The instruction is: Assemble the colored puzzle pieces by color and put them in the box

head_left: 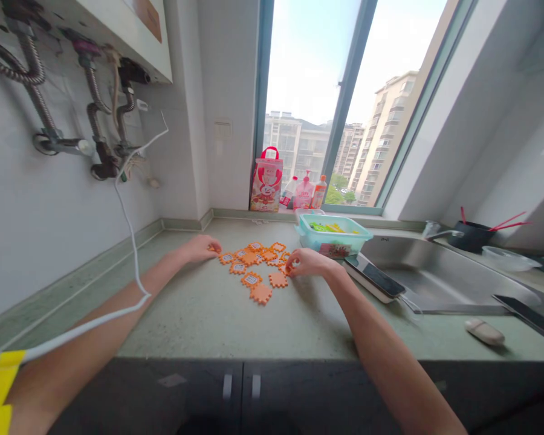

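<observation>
On the counter (pixel 208 314), before the window, orange puzzle tiles (pixel 254 263) lie scattered between both hands. One tile at the right edge is pinched by the right hand (pixel 306 263); the left hand (pixel 202 248) rests loosely curled at the left edge (nothing visibly gripped). Tiles are best aligned flat, notched edges matched. A teal tub (pixel 333 235) stands near.

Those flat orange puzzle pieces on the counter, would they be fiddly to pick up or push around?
The orange pieces look thin and flat, so probably light and easy to slide on the counter. Lying flush, they may need an edge pried up. They cannot roll.
</observation>
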